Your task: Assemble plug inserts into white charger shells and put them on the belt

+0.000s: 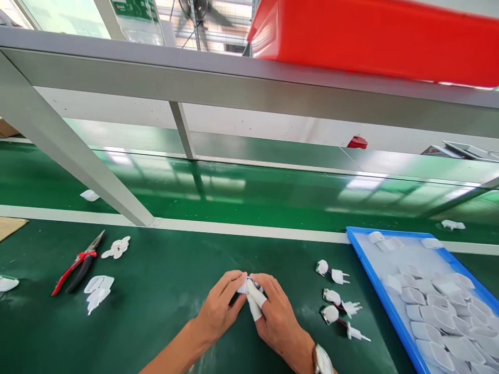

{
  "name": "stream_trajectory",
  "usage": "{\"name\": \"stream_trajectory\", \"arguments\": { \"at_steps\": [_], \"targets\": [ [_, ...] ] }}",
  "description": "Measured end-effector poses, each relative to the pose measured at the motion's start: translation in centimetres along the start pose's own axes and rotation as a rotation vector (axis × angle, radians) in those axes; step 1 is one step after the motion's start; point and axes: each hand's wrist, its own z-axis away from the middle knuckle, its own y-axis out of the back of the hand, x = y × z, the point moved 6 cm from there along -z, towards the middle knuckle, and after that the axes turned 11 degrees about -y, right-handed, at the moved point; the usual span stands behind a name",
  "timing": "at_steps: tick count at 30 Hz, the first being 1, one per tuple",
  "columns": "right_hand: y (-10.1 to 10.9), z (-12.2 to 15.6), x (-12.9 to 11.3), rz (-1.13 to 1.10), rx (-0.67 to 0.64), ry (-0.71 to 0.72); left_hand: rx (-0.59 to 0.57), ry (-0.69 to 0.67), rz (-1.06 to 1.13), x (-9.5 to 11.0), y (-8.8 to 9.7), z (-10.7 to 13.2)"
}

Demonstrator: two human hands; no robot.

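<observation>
Both hands meet above the green work surface, pinching a small white plastic part (244,286) between their fingertips. My left hand (219,307) closes on its left side. My right hand (279,318), with white covers on two fingers and a watch on the wrist, grips it from the right. Fingers hide most of the part, so its exact shape cannot be made out. To the right lie several white plug pieces with prongs (352,309), joined by short red and black wires to small round-topped white parts (330,314).
A blue tray (384,306) at right holds many white plastic shells (436,311). At left lie red-and-black pliers (80,264), white round pieces (116,248) and white shells (98,291). A metal shelf frame (249,85) carrying a red bin (374,39) crosses in front.
</observation>
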Motion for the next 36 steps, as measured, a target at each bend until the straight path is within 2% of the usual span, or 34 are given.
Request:
{"name": "stream_trajectory", "arguments": {
  "at_steps": [6,13,17,21,26,28,32,34,36],
  "targets": [
    [-0.3,0.5,0.6,0.014,-0.003,-0.013,0.027,0.105,0.046,-0.8,0.0,0.4],
    [-0.2,0.5,-0.1,0.054,0.025,0.016,0.033,0.065,0.046,-0.2,0.0,0.5],
    [0.1,0.1,0.3,-0.022,0.037,-0.026,0.030,0.093,0.045,-0.4,0.0,0.5],
    [0.1,-0.2,0.9,-0.096,-0.012,-0.119,0.027,0.111,0.061,-0.5,0.1,0.2],
    [0.0,-0.8,0.2,-0.024,-0.056,-0.064,0.035,0.080,0.084,-0.2,0.1,-0.2],
    [0.0,-0.8,0.4,-0.052,-0.063,-0.086,0.030,0.108,0.094,-0.3,0.0,-0.1],
    [0.1,-0.3,1.4,-0.104,0.029,-0.158,0.011,0.181,0.083,-0.7,0.0,0.0],
    [0.1,0.0,1.6,-0.093,0.069,-0.153,0.009,0.186,0.075,-0.7,0.1,0.0],
    [0.0,0.0,1.3,-0.089,0.048,-0.121,0.015,0.178,0.069,-0.7,0.1,0.0]
  ]
}}
